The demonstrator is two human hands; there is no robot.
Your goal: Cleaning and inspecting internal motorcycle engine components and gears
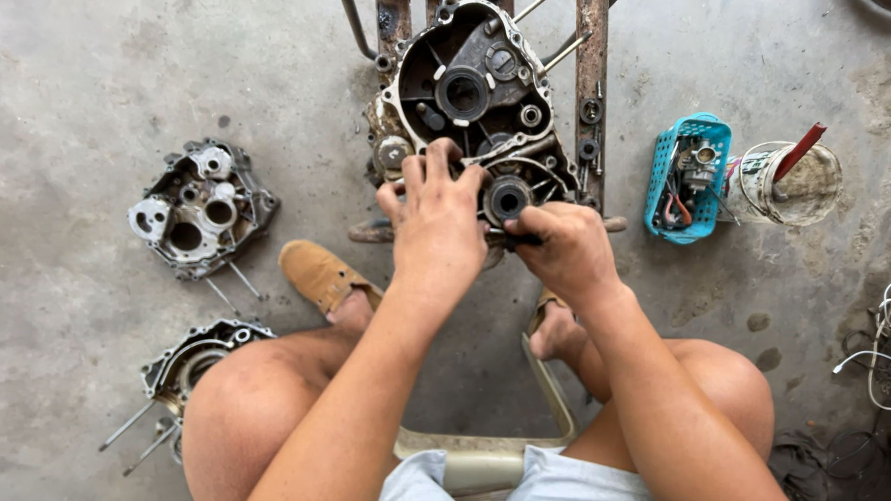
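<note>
Left hand (436, 218) spread on crankcase (473, 102), fingers apart, pressing lower edge. Right hand (566, 249) closed on dark tool (520, 239), just right of left hand, beside bearing (508, 199). Crankcase rests on stand (590, 56) directly ahead of hands. Second casing (200, 209) far left; blue basket (689, 178) right, on floor (93, 74).

Engine case (473, 88): grey metal crankcase half, grimy, open side up, upper centre of the frame on a rusty stand.
Bearing (508, 199): round, dark bore with bright ring, seated at the case's lower edge, centre of the frame.
Tool (522, 239): thin and dark, mostly hidden, just below the bearing.
</note>
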